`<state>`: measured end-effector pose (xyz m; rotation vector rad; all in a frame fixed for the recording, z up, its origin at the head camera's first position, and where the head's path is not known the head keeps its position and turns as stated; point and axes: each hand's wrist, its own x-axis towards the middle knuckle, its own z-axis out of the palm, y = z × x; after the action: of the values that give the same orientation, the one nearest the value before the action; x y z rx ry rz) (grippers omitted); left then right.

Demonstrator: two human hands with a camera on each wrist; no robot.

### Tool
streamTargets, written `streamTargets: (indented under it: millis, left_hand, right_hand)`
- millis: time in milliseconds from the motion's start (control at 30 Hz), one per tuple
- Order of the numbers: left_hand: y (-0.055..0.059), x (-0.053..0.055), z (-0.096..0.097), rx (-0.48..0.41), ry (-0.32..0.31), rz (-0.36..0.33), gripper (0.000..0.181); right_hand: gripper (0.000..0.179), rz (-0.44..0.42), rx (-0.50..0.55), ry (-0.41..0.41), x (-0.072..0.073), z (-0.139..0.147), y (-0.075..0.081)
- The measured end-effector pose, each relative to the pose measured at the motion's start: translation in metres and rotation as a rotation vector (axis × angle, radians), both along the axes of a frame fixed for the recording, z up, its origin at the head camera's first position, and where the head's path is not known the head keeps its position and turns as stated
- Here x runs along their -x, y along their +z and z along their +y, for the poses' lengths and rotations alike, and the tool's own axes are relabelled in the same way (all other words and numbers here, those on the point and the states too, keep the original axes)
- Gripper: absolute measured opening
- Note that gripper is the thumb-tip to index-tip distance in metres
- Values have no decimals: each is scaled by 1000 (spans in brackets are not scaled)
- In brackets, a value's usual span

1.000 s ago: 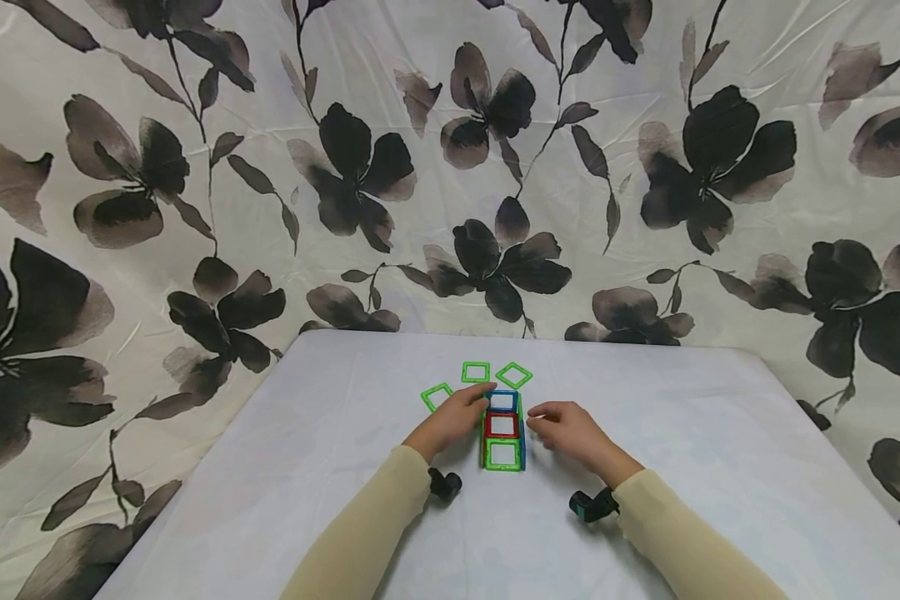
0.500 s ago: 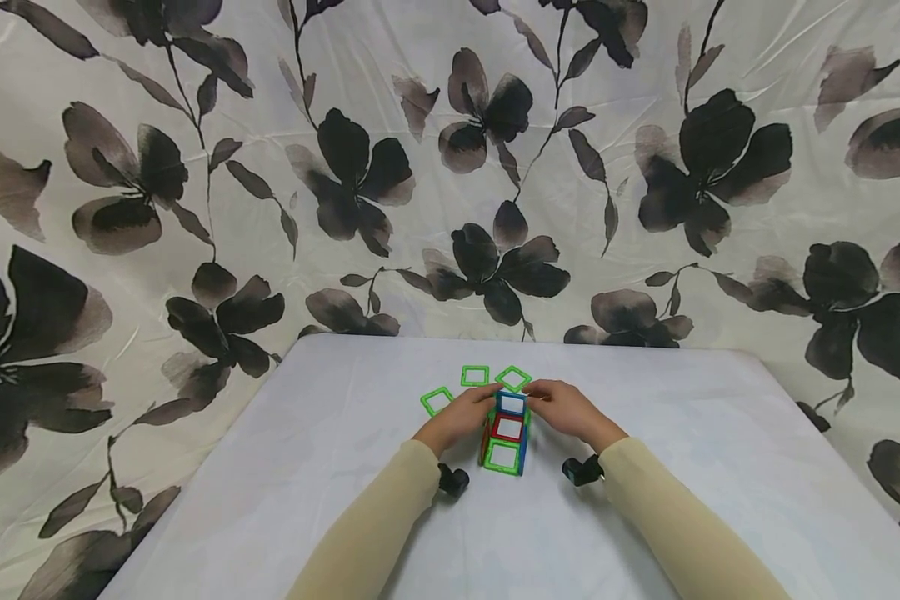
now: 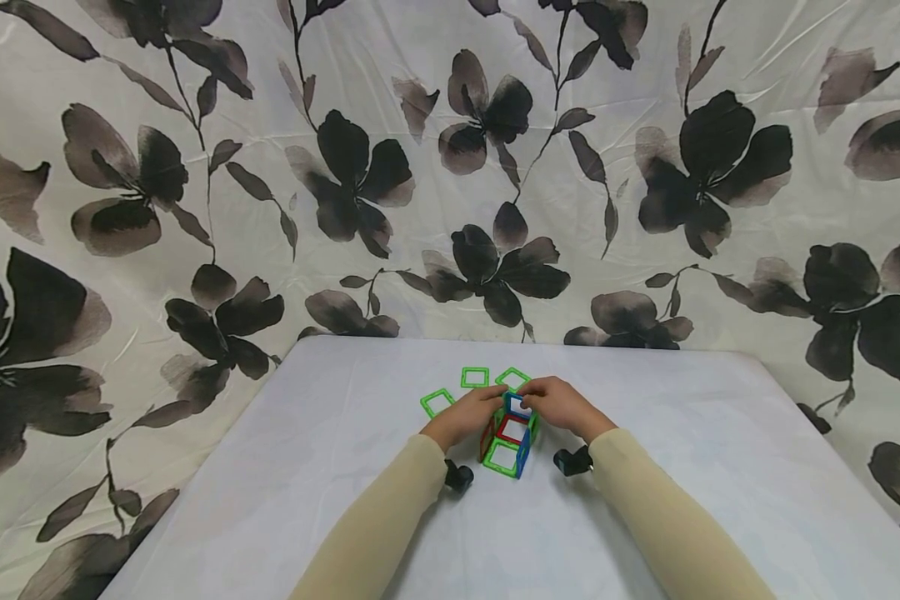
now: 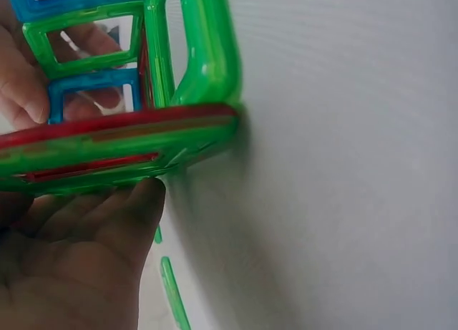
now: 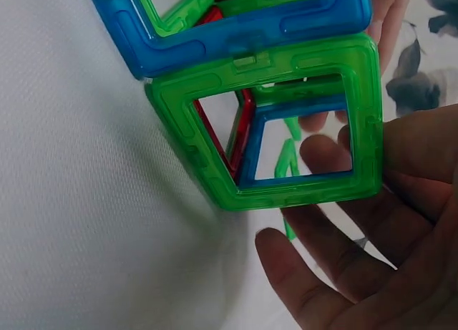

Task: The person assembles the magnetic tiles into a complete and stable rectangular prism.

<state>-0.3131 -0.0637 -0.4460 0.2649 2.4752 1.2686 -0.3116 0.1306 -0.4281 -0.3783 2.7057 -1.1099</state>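
A long hollow structure of magnetic tiles (image 3: 499,471) stands in the middle of the table, built from green, red and blue square frames. My left hand (image 3: 467,415) grips its far left side; in the left wrist view the fingers lie along the outside of a red-and-green wall (image 4: 107,138). At the far right end, my right hand (image 3: 564,403) pinches a blue tile and a green side tile (image 5: 265,197). Its other fingers spread below, and some fingertips show through the green frame. My fingers partly hide the far end.
Behind the structure lie loose green square tiles: one upper left (image 3: 475,387), one turned cornerwise (image 3: 503,376), one near the left hand (image 3: 431,395). A black camera (image 3: 459,477) is strapped at each wrist. A floral cloth (image 3: 607,167) hangs behind the white table (image 3: 345,433).
My right hand has come in from the right and taken hold of the far end. The structure's far end has swung to the right, with my left hand following.
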Motion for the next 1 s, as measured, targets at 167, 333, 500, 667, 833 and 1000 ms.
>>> streamTargets:
  millis: [167,333,500,667,833,1000]
  left_hand:
    - [-1,-3,-6,-15,-15,-2,46]
    - [0,-9,-21,-50,-46,-17,49]
    - [2,-18,-38,-123,-80,-30,48]
    - [4,-29,-47,-71,-70,-2,51]
    - [2,-37,-45,-4,-42,97,52]
    - [1,-44,-37,-18,45,67,50]
  right_hand:
    - [29,-46,73,-18,3,2,-2]
    - [29,-63,102,-42,4,6,-3]
    - [28,-67,124,-79,0,10,-3]
    - [29,-55,125,-108,-4,16,-5]
    - [31,-59,123,-145,-8,21,-6]
    - [32,-61,98,-171,-14,24,-1]
